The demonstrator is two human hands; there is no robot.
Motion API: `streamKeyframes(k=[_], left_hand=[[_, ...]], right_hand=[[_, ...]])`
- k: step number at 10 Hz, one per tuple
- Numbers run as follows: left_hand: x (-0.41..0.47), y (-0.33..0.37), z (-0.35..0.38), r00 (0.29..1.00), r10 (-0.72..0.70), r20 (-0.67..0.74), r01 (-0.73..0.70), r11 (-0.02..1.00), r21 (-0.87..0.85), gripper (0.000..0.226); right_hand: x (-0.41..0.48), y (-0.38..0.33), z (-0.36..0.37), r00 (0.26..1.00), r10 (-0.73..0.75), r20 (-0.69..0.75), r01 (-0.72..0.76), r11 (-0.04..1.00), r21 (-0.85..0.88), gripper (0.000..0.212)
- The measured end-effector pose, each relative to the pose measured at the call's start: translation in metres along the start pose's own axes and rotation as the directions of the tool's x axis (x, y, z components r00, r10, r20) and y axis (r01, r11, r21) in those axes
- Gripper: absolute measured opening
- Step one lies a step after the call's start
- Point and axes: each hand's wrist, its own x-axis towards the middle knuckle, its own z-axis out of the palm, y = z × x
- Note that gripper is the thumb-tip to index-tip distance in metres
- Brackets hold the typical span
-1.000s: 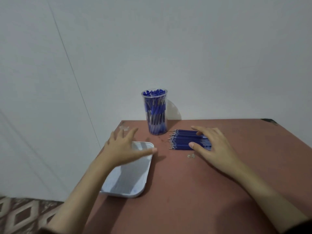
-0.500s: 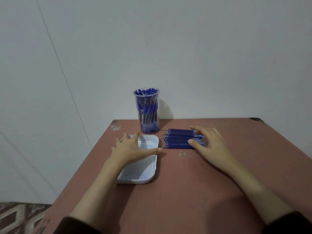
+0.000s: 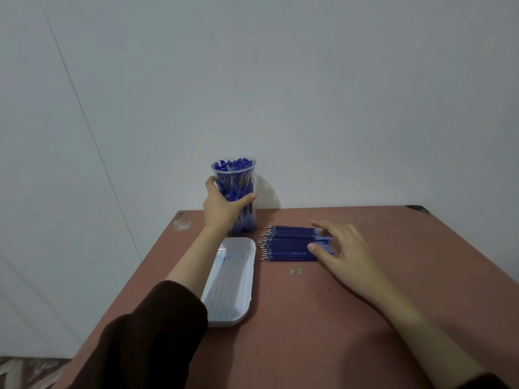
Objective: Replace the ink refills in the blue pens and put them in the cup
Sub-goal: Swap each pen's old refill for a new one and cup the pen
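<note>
Head cam, looking fwd and down over the desk.

- L hand: reached to the far edge, wrapped round the clear cup at about mid-height. Thumb sits on the side nearer the refills, the other fingers curl round the far-left side. Firm grip, cup upright, base looks down on the desk close to the wall. Dark sleeve pushed up the forearm.
- Cup is packed w/ blue pens, caps up. Likely grabbed low enough to drag or lift it w/o tipping — full load makes it top-heavy.
- R hand: fingers spread, near straight, tips laid on the R end of the pile of refills. Nothing pinched as far as I can tell. Prob steadying the pile so the thin rods don't roll.
- Refills lie side by side, metal tips all pointing L toward the tray, just right of the cup's base. Same orientation = easy to pick one at a time.
- White tray sits lengthwise beside the L forearm, near the refills' tips; faint blue marks inside, otherwise nothing in it. Guess — landing spot for old refills or pen parts.
- Two small pale scraps on the desk near the R thumb; can't tell what they are.

Stage: setup. No pen out of the cup yet.
</note>
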Motion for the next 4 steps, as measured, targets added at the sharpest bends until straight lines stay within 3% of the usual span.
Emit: streamKeyframes(k=[1,4], left_hand=[[-0.001,-0.004,-0.005,0.999,0.034,-0.007,-0.034,0.999,0.009,0.078],[-0.013,-0.005,-0.017,0.998,0.049,-0.026,-0.048,0.998,0.031,0.085]], right_hand=[[0.001,0.0,0.0,1.0,0.017,-0.011,-0.017,1.0,0.006,0.042],[-0.002,-0.001,-0.003,0.998,0.065,0.01,-0.066,0.997,0.034,0.042]])
